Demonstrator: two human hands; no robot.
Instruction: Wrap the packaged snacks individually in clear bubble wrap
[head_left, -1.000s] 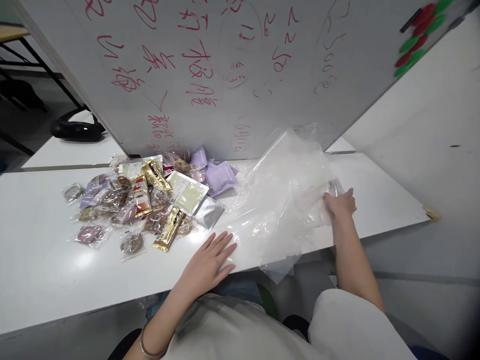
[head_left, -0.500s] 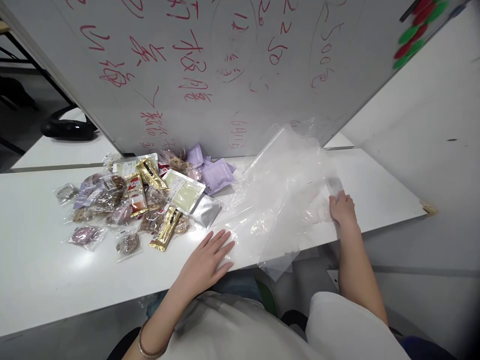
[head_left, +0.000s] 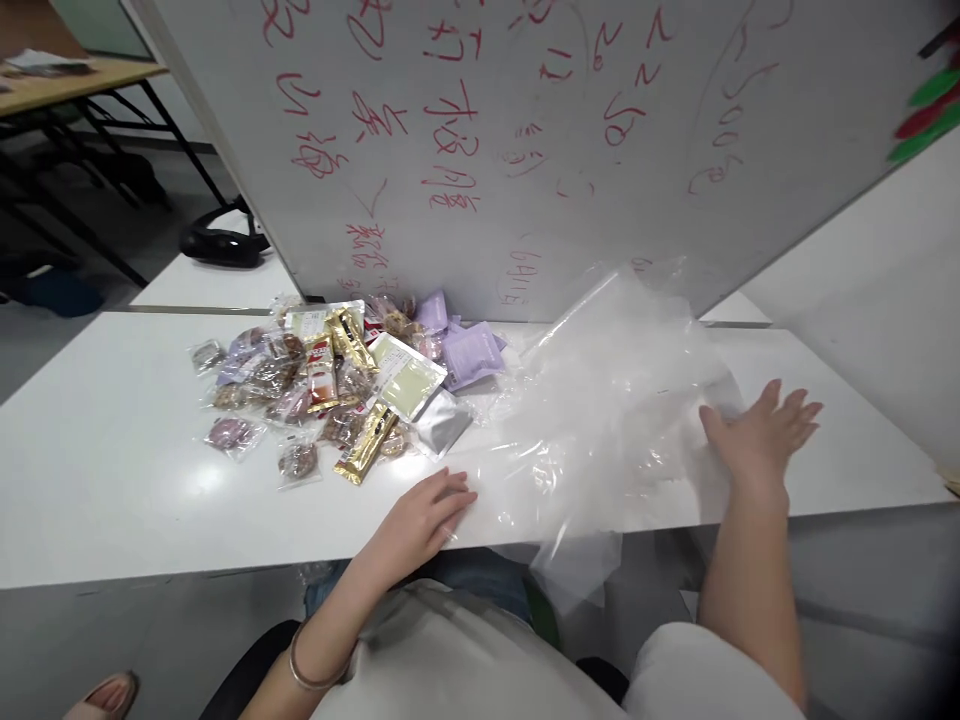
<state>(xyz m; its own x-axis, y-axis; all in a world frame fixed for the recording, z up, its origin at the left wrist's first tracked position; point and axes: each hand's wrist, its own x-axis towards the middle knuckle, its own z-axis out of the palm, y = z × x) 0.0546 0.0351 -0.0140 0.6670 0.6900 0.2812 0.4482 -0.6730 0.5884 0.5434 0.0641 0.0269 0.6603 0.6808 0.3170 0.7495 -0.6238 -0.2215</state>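
Observation:
Clear plastic bags (head_left: pixel 600 390) lie spread over the right part of the white table (head_left: pixel 135 500), with one corner hanging over the front edge. My left hand (head_left: pixel 424 515) rests at the front edge by the left end of the bags, fingers extended and holding nothing. At the right end of the bags is my right hand (head_left: pixel 761 430), its fingers spread wide and nothing held. Left of the bags sits a pile of packets: gold sachets (head_left: pixel 366 445), a pale green packet (head_left: pixel 409 375), purple packets (head_left: pixel 472 355) and wrapped brown pieces (head_left: pixel 298 458).
A whiteboard (head_left: pixel 420 260) with red writing stands along the back of the table. Behind the left side lies a black object (head_left: pixel 223 245). A wooden-topped table (head_left: pixel 97 75) is at the far left. A foot in a sandal (head_left: pixel 109 695) shows at the bottom left.
My right hand has opened, its fingers now spread, and it has moved right. The left hand's fingers are closer together. The view has shifted, showing more of the left side.

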